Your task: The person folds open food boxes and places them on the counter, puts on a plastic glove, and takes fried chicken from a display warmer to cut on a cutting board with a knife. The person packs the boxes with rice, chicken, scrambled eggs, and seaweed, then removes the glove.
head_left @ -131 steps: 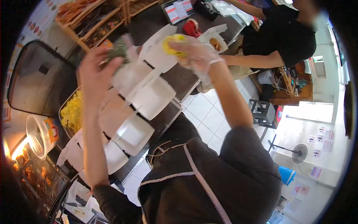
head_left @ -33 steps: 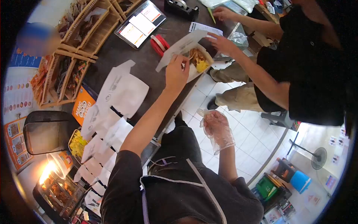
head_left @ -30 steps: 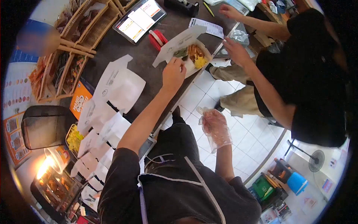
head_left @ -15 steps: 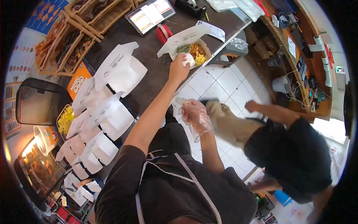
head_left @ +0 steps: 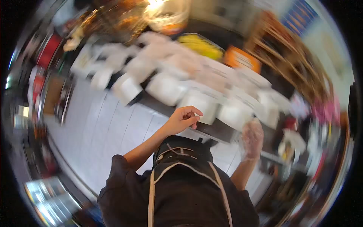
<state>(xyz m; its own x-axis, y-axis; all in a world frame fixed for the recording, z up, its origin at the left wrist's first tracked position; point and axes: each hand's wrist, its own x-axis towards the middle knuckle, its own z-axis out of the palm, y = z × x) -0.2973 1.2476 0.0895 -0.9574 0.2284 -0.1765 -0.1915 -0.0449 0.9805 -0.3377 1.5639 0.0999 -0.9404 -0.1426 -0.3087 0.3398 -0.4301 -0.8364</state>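
My left hand point(head_left: 184, 119) is bare and hovers at the counter's front edge, before a row of white cardboard food boxes point(head_left: 166, 89). Its fingers curl loosely, with a gap between thumb and index finger, and nothing shows in them. My right hand point(head_left: 252, 139) wears a clear plastic glove and is near the boxes at the right end of the row; motion smears its fingers. Further right, a blurred white food box point(head_left: 293, 145) stands with its lid up, its contents hard to make out.
Behind the boxes are a tray of yellow food point(head_left: 200, 46), an orange box point(head_left: 242, 59) and a white tub point(head_left: 168, 19) under a bright lamp. Wooden racks point(head_left: 280, 49) stand at the back right. White floor tiles point(head_left: 102, 121) lie to the left.
My view has swung left toward the row of boxes. My left hand has come away from the filled food box and the white item it touched there. The other person is out of view.
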